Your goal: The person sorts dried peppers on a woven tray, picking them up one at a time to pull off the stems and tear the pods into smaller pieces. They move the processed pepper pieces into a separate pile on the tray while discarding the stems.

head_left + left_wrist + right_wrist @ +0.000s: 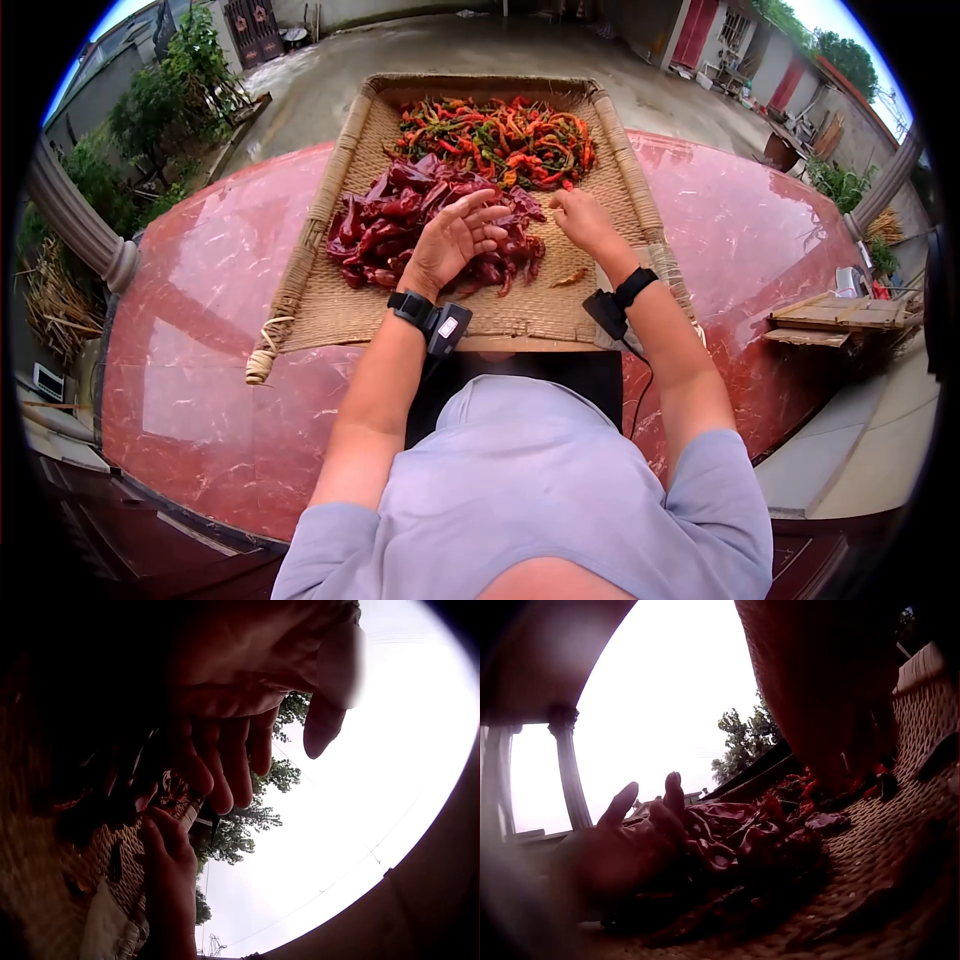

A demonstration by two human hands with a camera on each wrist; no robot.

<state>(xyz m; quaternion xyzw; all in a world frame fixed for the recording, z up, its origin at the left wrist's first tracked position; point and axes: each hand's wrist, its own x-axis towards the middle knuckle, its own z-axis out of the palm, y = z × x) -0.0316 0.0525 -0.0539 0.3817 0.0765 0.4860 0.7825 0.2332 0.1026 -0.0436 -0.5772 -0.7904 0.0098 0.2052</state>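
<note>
Sorting seems under way: the left hand (455, 240) lies with its grip spread on the dark red peppers (385, 215) in the middle of the woven tray (330, 310), the right hand (583, 220) curls just beside them, whether its grip pinches one I cannot tell, and the next move needs one pepper picked out gently.

Dark red dried chillies (400, 215): wrinkled, glossy, heaped loose approx. mid-left on woven tray (520, 320). Thinner mixed chillies (500, 135), red/orange/green, lie in a 2nd heap just behind, edges nearly touching.
</note>
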